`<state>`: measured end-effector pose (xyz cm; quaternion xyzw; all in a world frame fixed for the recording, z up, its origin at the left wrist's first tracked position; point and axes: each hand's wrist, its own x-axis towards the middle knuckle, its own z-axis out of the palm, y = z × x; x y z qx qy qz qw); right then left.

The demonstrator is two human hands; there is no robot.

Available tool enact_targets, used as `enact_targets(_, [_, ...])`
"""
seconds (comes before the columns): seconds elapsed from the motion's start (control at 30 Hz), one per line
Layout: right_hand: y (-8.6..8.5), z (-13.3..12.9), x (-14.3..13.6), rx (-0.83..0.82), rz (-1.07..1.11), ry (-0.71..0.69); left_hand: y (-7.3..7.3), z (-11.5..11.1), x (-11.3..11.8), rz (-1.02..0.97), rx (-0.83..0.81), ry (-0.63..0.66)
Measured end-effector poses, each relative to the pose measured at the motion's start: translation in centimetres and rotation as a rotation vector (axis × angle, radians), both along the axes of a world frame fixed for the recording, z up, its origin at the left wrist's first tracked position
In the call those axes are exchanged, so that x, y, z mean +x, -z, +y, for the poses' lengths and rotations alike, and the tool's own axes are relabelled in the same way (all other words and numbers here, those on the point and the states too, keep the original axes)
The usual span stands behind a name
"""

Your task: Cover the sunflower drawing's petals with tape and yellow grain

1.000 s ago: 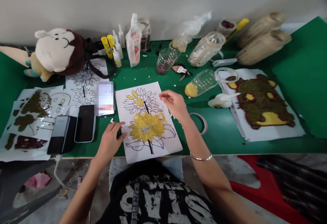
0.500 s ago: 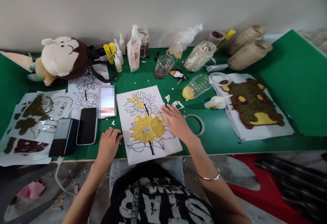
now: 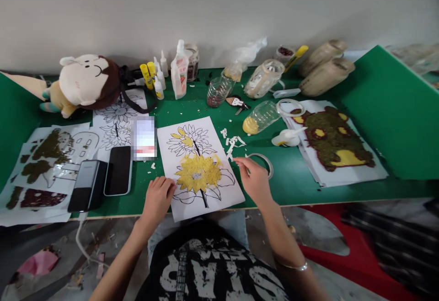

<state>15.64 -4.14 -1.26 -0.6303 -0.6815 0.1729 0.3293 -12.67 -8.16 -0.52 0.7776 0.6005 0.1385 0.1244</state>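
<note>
Head: right fingers (image 3: 244,161) pinched near scraps (image 3: 234,142)

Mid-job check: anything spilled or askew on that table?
Yes. Loose white scraps litter the green table near the right hand, untidy beside the work. The sunflower sheet also sits askew, its lower-left corner poking past the table's front edge.
</note>
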Motion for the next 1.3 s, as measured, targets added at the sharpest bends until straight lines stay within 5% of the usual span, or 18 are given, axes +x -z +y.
enact_targets(0.37, [1.0, -1.4, -0.6, -0.118, 0.151, -0.088, 0.0, 0.5, -2.0, -0.005, 0.129, -0.187])
enact_targets(0.63, [0.4, -1.8, -1.1, -0.222, 0.333, -0.004, 0.1, -3.4, 0.3, -0.103, 0.14, -0.041])
enact_targets(0.73, [0.1, -2.3, -0.7, -0.266, 0.404, 0.06, 0.0, -4.6, 0.4, -0.088, 0.067, 0.132])
enact_targets(1.0, [0.0, -2.5, -0.3, -0.387, 0.602, 0.141, 0.2, -5.3, -0.2, 0.075, -0.01, 0.337])
enact_targets(1.17, [0.1, -2.1, -0.3, -0.402, 0.739, 0.204, -0.2, -5.6, -0.4, -0.005, 0.04, 0.348])
enact_targets(1.3, [0.2, -1.9, -0.5, -0.414, 0.809, 0.235, 0.1, -5.6, -0.7, -0.141, 0.073, 0.215])
